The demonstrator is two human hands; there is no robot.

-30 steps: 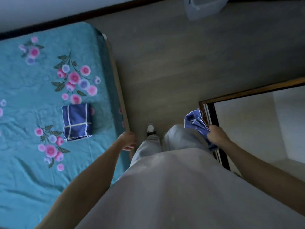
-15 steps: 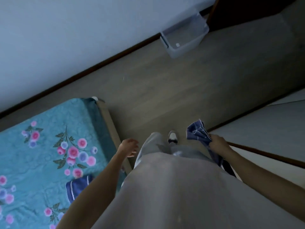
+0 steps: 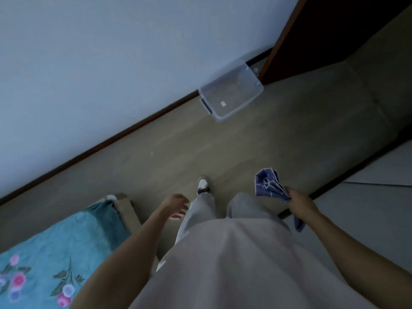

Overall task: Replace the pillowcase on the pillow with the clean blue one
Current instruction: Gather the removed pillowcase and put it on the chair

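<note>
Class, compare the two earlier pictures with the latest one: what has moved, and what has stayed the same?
The view has swung away from the bed toward the clear plastic bin by the wall; the folded blue cloth on the bed has left view. Unchanged: the right hand still grips the bunched blue pillowcase, and the left hand stays empty.

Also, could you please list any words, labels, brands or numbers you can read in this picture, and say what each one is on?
No text can be read.
Clear plastic bin by the wall: a small white sticker, too small to show any writing.
Crumpled blue cloth gripped in the right hand: white lines and a small mark, no readable letters.
Shoe: no legible brand.
</note>
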